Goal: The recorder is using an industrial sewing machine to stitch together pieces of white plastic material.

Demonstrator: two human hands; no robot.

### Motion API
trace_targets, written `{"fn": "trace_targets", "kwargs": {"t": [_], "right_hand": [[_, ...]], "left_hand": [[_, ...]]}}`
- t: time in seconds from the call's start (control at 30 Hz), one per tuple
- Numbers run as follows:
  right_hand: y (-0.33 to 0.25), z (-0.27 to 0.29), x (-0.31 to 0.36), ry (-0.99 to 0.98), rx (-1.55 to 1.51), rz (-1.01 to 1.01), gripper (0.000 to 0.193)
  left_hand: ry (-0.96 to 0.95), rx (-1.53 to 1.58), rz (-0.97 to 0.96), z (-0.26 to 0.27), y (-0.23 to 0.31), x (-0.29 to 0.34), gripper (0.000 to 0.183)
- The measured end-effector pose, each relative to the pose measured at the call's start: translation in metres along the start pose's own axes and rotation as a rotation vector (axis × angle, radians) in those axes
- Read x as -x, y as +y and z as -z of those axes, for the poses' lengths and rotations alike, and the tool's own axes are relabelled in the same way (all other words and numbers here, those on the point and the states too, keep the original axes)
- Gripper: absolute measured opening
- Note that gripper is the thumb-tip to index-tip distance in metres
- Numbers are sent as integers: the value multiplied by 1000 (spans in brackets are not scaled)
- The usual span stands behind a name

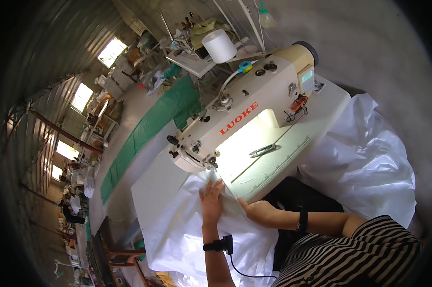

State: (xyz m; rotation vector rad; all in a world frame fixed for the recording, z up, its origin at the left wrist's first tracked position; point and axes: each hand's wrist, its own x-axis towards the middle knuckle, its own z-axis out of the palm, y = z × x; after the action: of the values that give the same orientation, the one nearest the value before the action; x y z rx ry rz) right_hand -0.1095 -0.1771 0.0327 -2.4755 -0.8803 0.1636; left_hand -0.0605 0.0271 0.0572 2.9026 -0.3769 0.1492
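My left hand (211,205) lies flat with fingers apart on a glossy white sheet of material (187,225), just in front of the needle area (211,163) of a cream sewing machine (254,91). The sheet runs under the machine's head and drapes over the table's near edge. At the sheet's right edge my right hand (261,211) is closed, its index finger reaching forward along the material in what looks like a pinch; the thumb is hidden. Thread snips (264,150) rest on the lit machine bed, apart from both hands.
A cone of white thread (219,46) stands behind the machine. More white material (359,158) hangs in a heap at the right. A green cloth strip (149,129) lies beyond the table, and a wooden chair (122,258) stands at lower left. Cluttered benches line the far windows.
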Motion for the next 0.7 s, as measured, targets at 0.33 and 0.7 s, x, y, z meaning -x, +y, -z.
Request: {"fn": "trace_targets", "kwargs": {"t": [0.33, 0.7], "right_hand": [[21, -10, 88, -383, -1072, -219, 43], [19, 17, 116, -550, -833, -10, 49]], "left_hand": [[179, -201, 205, 13, -2, 108, 40], [30, 906, 481, -20, 146, 157, 25]]}}
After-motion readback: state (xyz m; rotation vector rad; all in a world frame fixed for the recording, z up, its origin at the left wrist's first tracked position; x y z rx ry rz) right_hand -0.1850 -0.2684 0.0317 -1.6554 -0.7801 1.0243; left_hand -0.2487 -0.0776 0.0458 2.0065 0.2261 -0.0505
